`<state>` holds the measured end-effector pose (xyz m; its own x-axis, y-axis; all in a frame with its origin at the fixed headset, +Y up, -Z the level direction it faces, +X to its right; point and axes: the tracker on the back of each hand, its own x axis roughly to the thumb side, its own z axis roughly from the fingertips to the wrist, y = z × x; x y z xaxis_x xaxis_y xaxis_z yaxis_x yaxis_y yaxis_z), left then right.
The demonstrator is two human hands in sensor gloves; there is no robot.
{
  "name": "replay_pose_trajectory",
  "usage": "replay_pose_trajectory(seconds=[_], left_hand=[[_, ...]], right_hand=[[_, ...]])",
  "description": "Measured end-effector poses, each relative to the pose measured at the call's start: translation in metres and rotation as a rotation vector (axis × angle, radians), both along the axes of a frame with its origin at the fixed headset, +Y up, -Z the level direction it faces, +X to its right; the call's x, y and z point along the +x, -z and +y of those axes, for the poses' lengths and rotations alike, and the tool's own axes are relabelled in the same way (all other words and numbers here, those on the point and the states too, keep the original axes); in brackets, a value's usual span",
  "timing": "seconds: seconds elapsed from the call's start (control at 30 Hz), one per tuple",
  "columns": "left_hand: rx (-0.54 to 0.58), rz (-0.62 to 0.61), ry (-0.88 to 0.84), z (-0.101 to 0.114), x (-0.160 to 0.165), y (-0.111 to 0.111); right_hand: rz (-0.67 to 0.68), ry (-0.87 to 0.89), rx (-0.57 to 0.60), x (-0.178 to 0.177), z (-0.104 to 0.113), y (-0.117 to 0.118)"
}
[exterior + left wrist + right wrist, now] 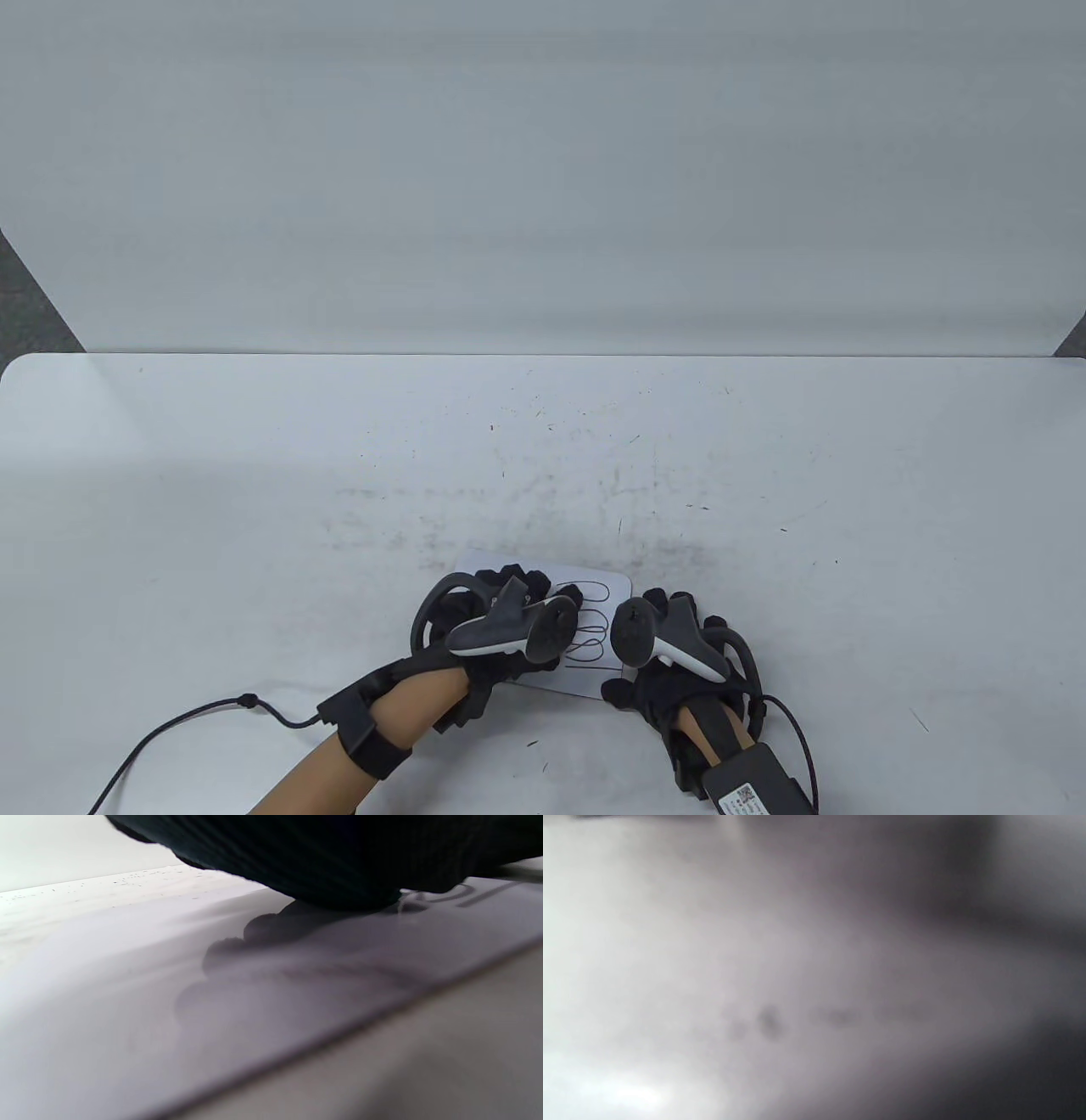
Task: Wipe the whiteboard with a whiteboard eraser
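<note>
The small whiteboard (594, 594) lies flat on the white surface (254, 509), near its front edge, with looped black scribbles (587, 624) showing between the two hands. The left hand (496, 632) rests on the board's left part; its fingers press down, holding nothing I can see. The right hand (670, 658) sits at the board's right edge; its grasp is hidden, and no eraser is visible. The likely trouble is that the light board slides or pivots if the left hand's pressure slackens. Open room lies ahead and to both sides; little toward the front edge.
</note>
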<state>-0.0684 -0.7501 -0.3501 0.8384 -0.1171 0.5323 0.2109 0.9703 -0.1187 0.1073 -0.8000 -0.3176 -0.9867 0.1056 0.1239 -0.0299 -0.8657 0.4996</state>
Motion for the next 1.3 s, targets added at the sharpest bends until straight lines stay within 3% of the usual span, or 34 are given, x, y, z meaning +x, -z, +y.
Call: replay_pose_trajectory(seconds=[0.17, 0.27, 0.43, 0.5, 1.0, 1.1, 1.2, 1.3], left_hand=[[0.027, 0.097, 0.033, 0.001, 0.01, 0.037], [0.051, 0.112, 0.058, 0.001, 0.016, 0.044], [0.125, 0.084, 0.107, 0.0, 0.019, 0.031], [0.106, 0.069, 0.077, -0.001, 0.015, 0.024], [0.139, -0.129, 0.073, -0.001, 0.009, -0.061], [0.155, -0.133, 0.085, -0.001, 0.01, -0.06], [0.075, -0.102, 0.034, -0.001, 0.008, -0.048], [0.082, -0.059, 0.029, -0.001, 0.01, -0.03]], right_hand=[[0.001, 0.003, 0.001, 0.0, 0.0, 0.0], [0.0, 0.002, -0.001, 0.0, 0.0, 0.0], [-0.003, 0.0, -0.004, 0.0, 0.0, 0.0], [-0.004, 0.0, -0.005, 0.0, 0.0, 0.0], [-0.011, 0.038, -0.043, 0.001, -0.003, 0.0], [-0.018, 0.058, -0.061, 0.002, -0.003, 0.0], [-0.015, 0.059, -0.058, 0.002, -0.003, 0.0], [-0.015, 0.062, -0.058, 0.002, -0.004, 0.0]])
